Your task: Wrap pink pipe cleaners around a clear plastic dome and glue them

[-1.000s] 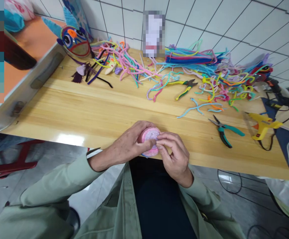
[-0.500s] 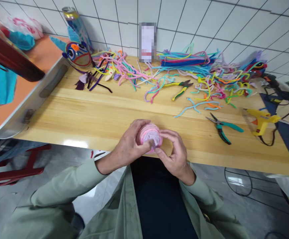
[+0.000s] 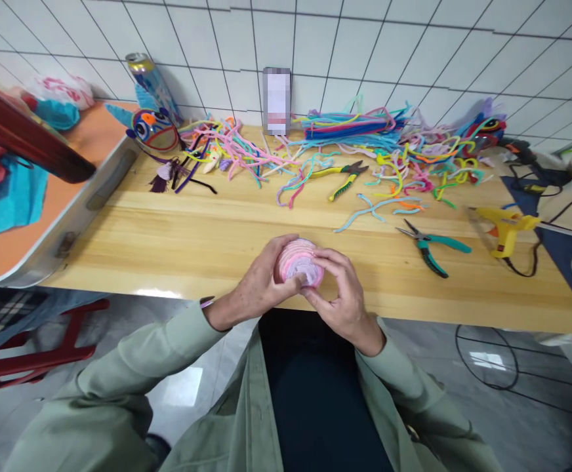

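Observation:
A small round dome of coiled pink and lilac pipe cleaner [image 3: 298, 259] sits between both my hands at the near edge of the wooden table [image 3: 178, 229]. My left hand [image 3: 256, 285] cups its left side with the fingers curled round it. My right hand [image 3: 341, 298] grips the right side, thumb pressed on its lower edge. Both sleeves are pale green.
Loose coloured pipe cleaners [image 3: 365, 141] cover the far side. Yellow-handled pliers [image 3: 342, 180], teal-handled pliers [image 3: 431, 246] and a yellow glue gun [image 3: 505, 226] lie to the right. A fish-like craft figure [image 3: 155, 128] and a can [image 3: 148, 78] stand far left. An orange side table [image 3: 44, 196] adjoins.
The coiled dome has been turned a little between my hands and lifted slightly over the table edge. The view has tilted up, showing more wall.

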A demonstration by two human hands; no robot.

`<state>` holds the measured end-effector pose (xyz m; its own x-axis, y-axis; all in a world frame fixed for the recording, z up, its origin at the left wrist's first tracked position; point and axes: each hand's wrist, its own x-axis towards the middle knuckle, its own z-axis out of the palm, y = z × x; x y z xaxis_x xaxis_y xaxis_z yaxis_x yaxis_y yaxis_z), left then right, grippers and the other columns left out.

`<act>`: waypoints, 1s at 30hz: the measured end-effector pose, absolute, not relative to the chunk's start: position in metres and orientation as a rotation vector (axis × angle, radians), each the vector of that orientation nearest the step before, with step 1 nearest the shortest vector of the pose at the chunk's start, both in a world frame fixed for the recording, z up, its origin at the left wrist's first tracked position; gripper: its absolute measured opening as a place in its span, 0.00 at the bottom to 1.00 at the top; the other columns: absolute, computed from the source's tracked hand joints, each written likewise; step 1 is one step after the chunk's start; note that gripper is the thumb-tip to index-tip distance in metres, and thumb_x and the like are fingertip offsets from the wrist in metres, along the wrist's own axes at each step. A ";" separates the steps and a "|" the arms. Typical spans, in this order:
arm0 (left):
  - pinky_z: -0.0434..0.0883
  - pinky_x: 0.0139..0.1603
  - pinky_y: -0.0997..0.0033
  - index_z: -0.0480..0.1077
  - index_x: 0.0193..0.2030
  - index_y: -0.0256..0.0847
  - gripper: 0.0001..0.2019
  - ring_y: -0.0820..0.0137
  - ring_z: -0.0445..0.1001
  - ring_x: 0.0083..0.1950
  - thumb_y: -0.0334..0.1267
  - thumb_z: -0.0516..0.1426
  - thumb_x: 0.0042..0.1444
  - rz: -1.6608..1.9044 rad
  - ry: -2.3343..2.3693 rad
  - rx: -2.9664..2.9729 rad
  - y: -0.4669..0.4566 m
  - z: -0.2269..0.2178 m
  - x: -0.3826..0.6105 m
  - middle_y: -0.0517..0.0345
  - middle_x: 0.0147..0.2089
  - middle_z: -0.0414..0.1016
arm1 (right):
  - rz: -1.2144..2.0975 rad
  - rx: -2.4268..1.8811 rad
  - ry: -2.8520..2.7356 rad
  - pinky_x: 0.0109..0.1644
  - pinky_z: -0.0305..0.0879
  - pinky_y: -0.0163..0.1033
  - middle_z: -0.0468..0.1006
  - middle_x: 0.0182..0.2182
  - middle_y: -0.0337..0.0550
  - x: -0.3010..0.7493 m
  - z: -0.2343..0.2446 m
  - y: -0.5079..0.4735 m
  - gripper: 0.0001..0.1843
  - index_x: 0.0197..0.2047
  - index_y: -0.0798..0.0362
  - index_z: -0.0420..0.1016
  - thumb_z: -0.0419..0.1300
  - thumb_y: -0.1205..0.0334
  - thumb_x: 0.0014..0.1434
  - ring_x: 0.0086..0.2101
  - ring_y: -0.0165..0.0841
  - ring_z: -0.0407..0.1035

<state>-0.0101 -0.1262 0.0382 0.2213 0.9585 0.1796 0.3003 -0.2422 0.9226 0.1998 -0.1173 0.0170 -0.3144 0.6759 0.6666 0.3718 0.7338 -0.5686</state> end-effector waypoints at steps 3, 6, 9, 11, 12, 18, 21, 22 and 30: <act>0.75 0.69 0.48 0.61 0.71 0.40 0.33 0.53 0.76 0.67 0.47 0.64 0.64 1.042 1.136 1.715 -0.122 0.038 -0.009 0.38 0.69 0.72 | 0.374 -0.797 -1.937 0.63 0.78 0.62 0.79 0.59 0.52 0.203 0.016 -0.115 0.30 0.68 0.44 0.69 0.71 0.61 0.67 0.61 0.48 0.76; 0.75 0.68 0.50 0.61 0.71 0.39 0.33 0.53 0.75 0.68 0.46 0.64 0.63 1.019 1.146 1.725 -0.116 0.039 -0.007 0.38 0.69 0.71 | 0.392 -0.768 -1.949 0.64 0.78 0.61 0.79 0.59 0.52 0.207 0.018 -0.110 0.30 0.68 0.44 0.69 0.71 0.61 0.67 0.61 0.47 0.75; 0.76 0.68 0.50 0.63 0.69 0.40 0.32 0.54 0.75 0.67 0.45 0.64 0.62 1.030 1.174 1.745 -0.109 0.042 -0.004 0.39 0.67 0.71 | 0.398 -0.752 -1.962 0.65 0.77 0.60 0.79 0.60 0.53 0.210 0.023 -0.106 0.30 0.68 0.45 0.69 0.70 0.62 0.67 0.62 0.47 0.75; 0.76 0.68 0.49 0.64 0.68 0.40 0.31 0.54 0.76 0.66 0.48 0.65 0.62 1.034 1.190 1.760 -0.105 0.045 -0.003 0.41 0.66 0.72 | 0.389 -0.768 -1.959 0.66 0.76 0.61 0.79 0.61 0.53 0.212 0.028 -0.105 0.30 0.69 0.45 0.68 0.70 0.61 0.67 0.63 0.47 0.74; 0.75 0.68 0.48 0.65 0.68 0.41 0.31 0.54 0.76 0.66 0.49 0.65 0.62 1.032 1.208 1.762 -0.103 0.047 -0.003 0.41 0.66 0.72 | 0.386 -0.788 -1.956 0.66 0.76 0.60 0.79 0.61 0.53 0.214 0.030 -0.105 0.30 0.70 0.45 0.68 0.69 0.60 0.68 0.63 0.47 0.74; 0.71 0.72 0.40 0.65 0.67 0.43 0.38 0.48 0.74 0.67 0.62 0.66 0.57 1.046 1.360 1.701 -0.073 0.049 -0.008 0.43 0.67 0.73 | 0.263 -1.059 -2.012 0.64 0.76 0.57 0.80 0.59 0.53 0.263 0.023 -0.104 0.24 0.67 0.47 0.70 0.66 0.58 0.71 0.61 0.45 0.75; 0.74 0.70 0.42 0.66 0.65 0.42 0.39 0.49 0.76 0.64 0.65 0.66 0.55 1.078 1.345 1.637 -0.059 0.044 -0.007 0.44 0.63 0.75 | 0.063 -1.267 -1.996 0.64 0.75 0.61 0.80 0.58 0.55 0.321 0.012 -0.094 0.23 0.65 0.49 0.72 0.65 0.56 0.70 0.61 0.48 0.75; 0.75 0.68 0.44 0.66 0.65 0.42 0.40 0.50 0.77 0.63 0.66 0.66 0.55 1.098 1.347 1.615 -0.056 0.042 -0.006 0.44 0.62 0.75 | -0.018 -1.342 -1.987 0.65 0.74 0.63 0.80 0.59 0.57 0.342 0.009 -0.088 0.24 0.65 0.50 0.72 0.66 0.54 0.70 0.61 0.50 0.74; 0.78 0.60 0.50 0.66 0.62 0.42 0.40 0.53 0.78 0.55 0.68 0.67 0.53 1.226 1.325 1.439 -0.049 0.024 -0.001 0.49 0.56 0.77 | -0.068 -1.894 -2.186 0.73 0.61 0.69 0.69 0.70 0.75 0.447 -0.002 -0.035 0.46 0.73 0.64 0.64 0.65 0.40 0.64 0.69 0.63 0.63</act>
